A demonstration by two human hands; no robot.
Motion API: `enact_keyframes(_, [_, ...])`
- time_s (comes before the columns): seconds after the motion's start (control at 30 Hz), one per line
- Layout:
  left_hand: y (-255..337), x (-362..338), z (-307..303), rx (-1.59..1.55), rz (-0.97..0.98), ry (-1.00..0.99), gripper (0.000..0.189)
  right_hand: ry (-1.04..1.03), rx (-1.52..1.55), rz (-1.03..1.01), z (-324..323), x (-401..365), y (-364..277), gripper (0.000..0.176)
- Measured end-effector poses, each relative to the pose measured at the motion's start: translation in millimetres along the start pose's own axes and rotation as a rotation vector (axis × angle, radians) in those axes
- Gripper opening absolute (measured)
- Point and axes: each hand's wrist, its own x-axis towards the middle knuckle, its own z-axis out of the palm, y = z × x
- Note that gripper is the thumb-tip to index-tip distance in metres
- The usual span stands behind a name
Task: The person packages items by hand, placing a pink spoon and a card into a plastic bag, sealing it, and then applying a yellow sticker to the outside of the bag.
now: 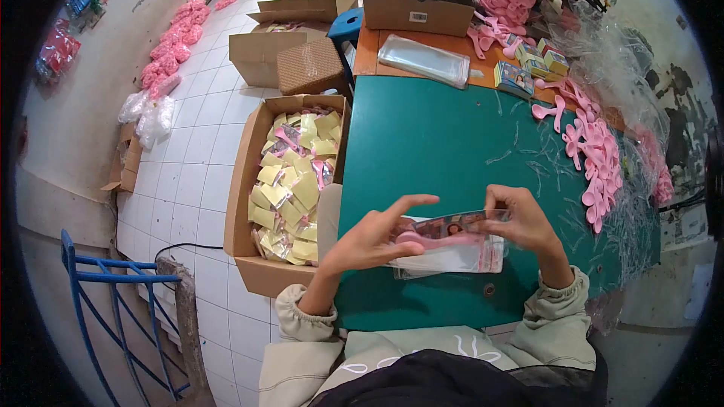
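A clear plastic bag [460, 227] with a pink spoon [441, 241] and a printed card inside is held over the near part of the green table [430, 143]. My right hand [526, 220] pinches the bag's right end between thumb and fingers. At the bag's left end, my left hand [377, 235] has its index finger stretched out and its thumb apart, near the spoon's bowl. Beneath the held bag lies a stack of clear bags [452, 262] over something white.
An open carton [241, 203] of filled packets stands left of the table. Pink spoons [596, 158] are heaped at the right beside crumpled plastic [618, 53]. Farther back are clear bags [424, 60], small card boxes [514, 78] and a brown box [418, 11].
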Motion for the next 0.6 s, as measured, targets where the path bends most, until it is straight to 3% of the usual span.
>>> enact_keyframes(0.07, [1,-10,0,-0.149,-0.032,0.066,0.062,0.007,0.145,0.15,-1,-4,7,0.024])
enact_keyframes(0.17, [-5,-16,0,-0.348,-0.038,0.104,0.066,-0.019,0.468,0.165,5,-9,13,0.022])
enact_keyframes(0.43, [3,-19,2,-0.489,-0.024,0.058,0.073,-0.018,0.458,0.182,9,-22,5,0.015])
enact_keyframes(0.53, [8,-18,2,-0.256,-0.113,-0.004,0.074,0.012,0.453,0.158,13,-24,9,0.016])
enact_keyframes(0.6, [1,-16,9,-0.003,-0.052,0.184,0.071,0.106,0.321,0.111,15,-23,9,0.015])
